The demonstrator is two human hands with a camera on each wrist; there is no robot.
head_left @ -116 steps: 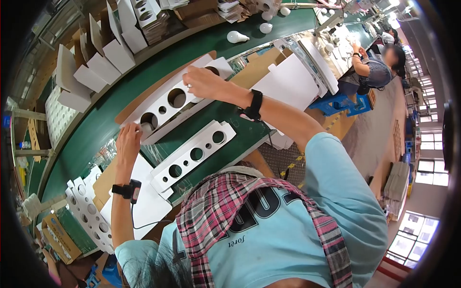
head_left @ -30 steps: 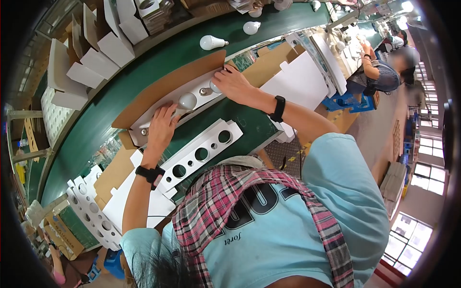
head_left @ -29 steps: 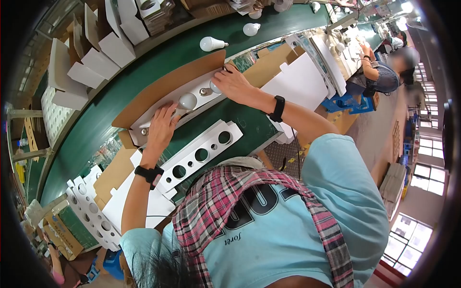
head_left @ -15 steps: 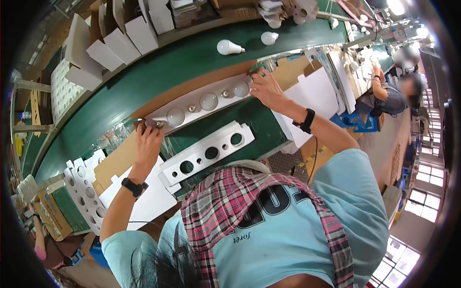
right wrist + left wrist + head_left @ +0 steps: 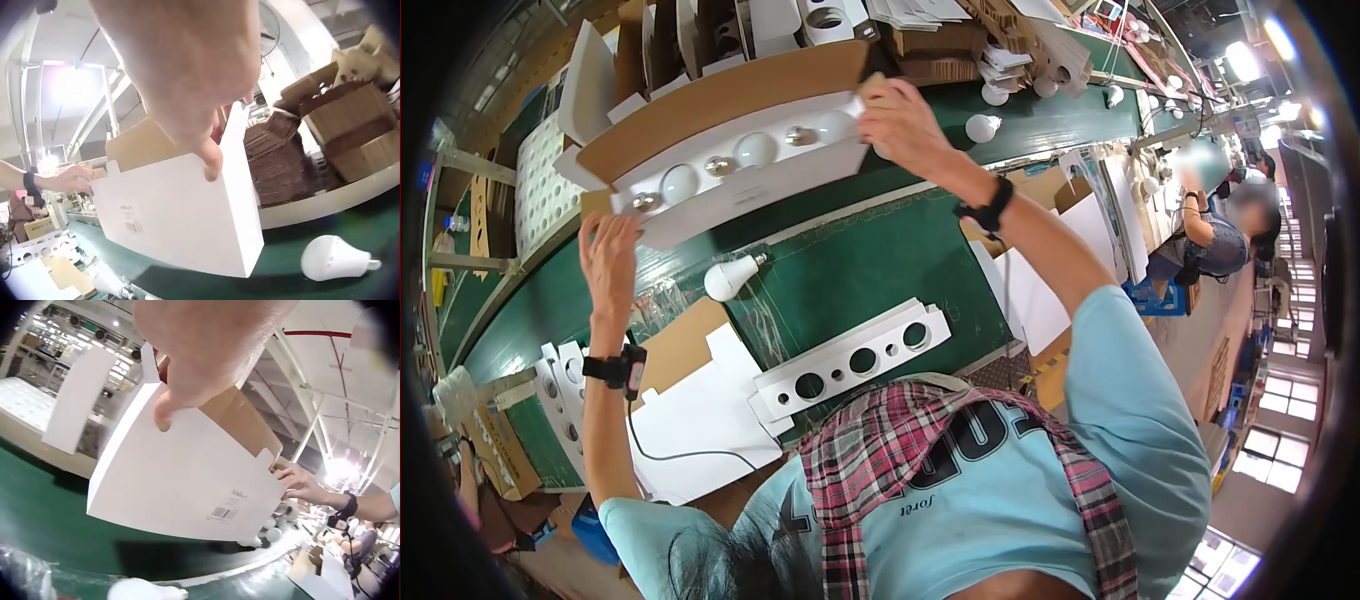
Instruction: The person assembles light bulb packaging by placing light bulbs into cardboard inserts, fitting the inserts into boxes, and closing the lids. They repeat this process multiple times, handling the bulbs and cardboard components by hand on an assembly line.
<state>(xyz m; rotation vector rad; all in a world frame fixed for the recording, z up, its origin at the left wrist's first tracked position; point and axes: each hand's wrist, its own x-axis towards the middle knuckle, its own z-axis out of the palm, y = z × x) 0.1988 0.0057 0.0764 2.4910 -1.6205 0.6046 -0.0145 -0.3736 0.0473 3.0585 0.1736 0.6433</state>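
Observation:
A long white box with a brown inner lid hangs tilted between both hands over the green bench. Several light bulbs lie in a row inside, some globe up and some metal cap up. My left hand grips the near-left end; in the left wrist view its thumb lies on the box's white front, which bears a printed barcode. My right hand grips the other end, its thumb on the white front in the right wrist view and its other fingers partly hidden behind the panel.
A loose bulb lies on the green bench. Nearer the body is a white card insert with round holes. Unfolded cartons lie to the left. Upright white cartons stand on the back shelf, behind the lifted box.
Both hands have moved from working at the bulbs to the box's ends. The box has been lifted and carried away from the body and leftward, exposing a bulb on the bench.

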